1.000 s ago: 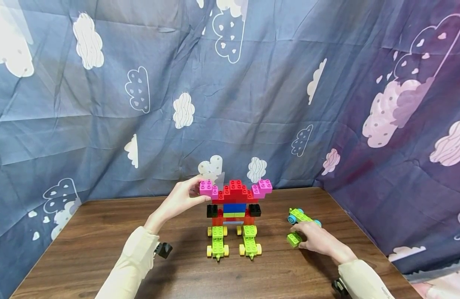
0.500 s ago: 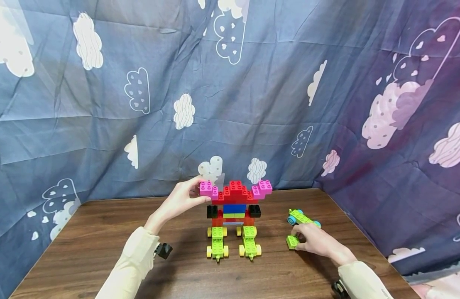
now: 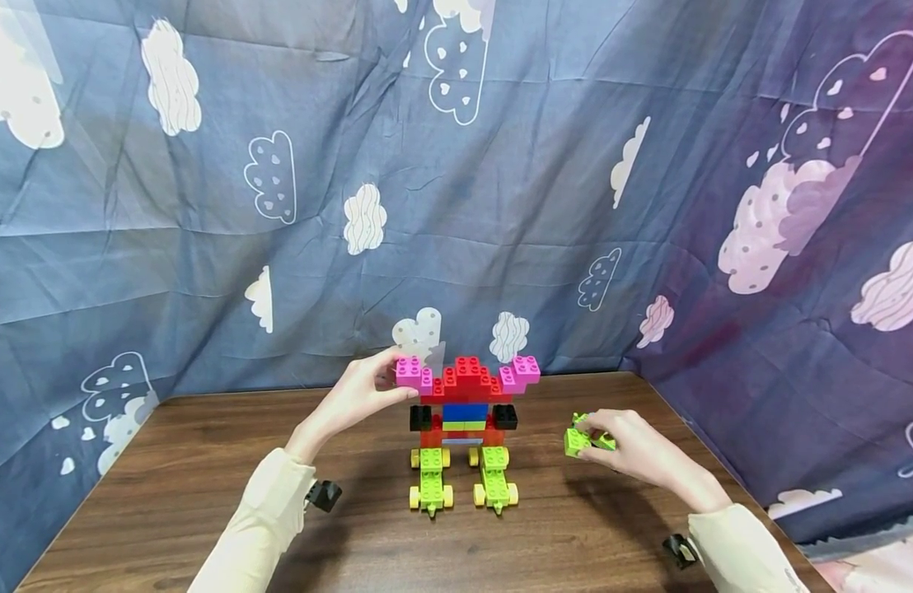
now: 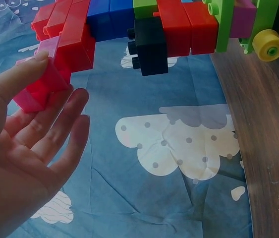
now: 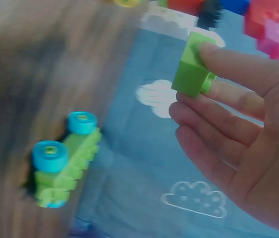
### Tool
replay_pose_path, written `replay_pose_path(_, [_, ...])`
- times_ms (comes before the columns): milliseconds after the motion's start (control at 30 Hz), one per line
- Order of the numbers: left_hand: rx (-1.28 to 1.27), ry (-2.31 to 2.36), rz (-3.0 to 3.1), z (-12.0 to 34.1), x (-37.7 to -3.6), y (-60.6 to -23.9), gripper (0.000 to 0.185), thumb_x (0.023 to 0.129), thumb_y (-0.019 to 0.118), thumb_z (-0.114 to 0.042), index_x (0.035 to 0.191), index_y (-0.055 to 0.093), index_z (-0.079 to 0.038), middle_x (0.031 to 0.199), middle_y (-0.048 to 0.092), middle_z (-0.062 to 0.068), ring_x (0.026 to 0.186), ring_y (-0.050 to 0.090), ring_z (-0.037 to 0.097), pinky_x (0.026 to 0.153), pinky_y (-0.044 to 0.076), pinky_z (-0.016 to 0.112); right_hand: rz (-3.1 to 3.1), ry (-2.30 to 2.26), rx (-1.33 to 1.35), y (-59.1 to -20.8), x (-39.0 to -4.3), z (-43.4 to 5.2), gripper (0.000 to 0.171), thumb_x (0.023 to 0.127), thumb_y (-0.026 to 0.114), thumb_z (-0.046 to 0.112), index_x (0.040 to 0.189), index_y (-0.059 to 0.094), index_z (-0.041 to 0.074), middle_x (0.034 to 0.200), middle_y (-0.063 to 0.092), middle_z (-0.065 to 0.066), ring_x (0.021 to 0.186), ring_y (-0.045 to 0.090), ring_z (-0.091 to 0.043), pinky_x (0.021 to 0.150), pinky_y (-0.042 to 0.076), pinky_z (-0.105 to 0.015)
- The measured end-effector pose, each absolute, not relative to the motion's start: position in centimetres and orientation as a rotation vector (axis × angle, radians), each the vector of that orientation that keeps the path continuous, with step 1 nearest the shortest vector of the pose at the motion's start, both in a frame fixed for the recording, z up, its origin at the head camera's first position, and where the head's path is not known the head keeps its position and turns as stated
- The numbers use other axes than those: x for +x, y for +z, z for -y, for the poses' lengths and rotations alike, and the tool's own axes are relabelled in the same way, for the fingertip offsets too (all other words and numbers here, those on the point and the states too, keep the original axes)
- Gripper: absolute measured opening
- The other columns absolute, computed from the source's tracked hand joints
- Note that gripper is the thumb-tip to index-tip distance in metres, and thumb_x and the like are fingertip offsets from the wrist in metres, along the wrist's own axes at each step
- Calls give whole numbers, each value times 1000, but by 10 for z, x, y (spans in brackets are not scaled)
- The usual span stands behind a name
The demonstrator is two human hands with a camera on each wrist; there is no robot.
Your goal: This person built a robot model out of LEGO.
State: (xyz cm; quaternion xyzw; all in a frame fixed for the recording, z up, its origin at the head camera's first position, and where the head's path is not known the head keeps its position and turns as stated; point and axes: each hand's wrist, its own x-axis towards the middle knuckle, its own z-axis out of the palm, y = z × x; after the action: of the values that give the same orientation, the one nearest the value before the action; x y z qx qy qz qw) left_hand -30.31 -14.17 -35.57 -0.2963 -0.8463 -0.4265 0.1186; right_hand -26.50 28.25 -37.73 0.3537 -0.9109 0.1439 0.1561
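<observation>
A block figure (image 3: 464, 409) stands mid-table on two green wheeled feet with yellow wheels (image 3: 430, 487). It has a red top, a blue and yellow middle, black side bricks (image 4: 150, 45) and pink bricks at both upper corners. My left hand (image 3: 386, 380) pinches the upper-left pink brick (image 4: 40, 89), thumb on top and fingers beneath. To the figure's right, my right hand (image 3: 596, 436) holds a small green brick (image 5: 193, 73) between thumb and fingers, lifted off the table.
A green cart with blue wheels (image 5: 62, 166) lies on the wooden table (image 3: 204, 478) just behind my right hand. Blue cloud-printed cloth (image 3: 501, 206) hangs close behind and along the right side. The table's right edge is near my right forearm.
My right hand has lifted the small green brick off the table and carried it up, in front of the blue-wheeled cart. My left hand has stayed on the pink brick.
</observation>
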Motion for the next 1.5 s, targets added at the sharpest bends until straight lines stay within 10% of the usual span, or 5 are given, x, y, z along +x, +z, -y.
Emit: replay_pose_path(1500, [-893,-1279,2442,141,-302,-358,45,84,79,-22,124,61,-11,107,70,7,93,66,24,89,58,45,2446,404,1145,-265,-283,-184,28,82,81,22,108,72,14,88,69,2,79,57,-7,74,54,-29])
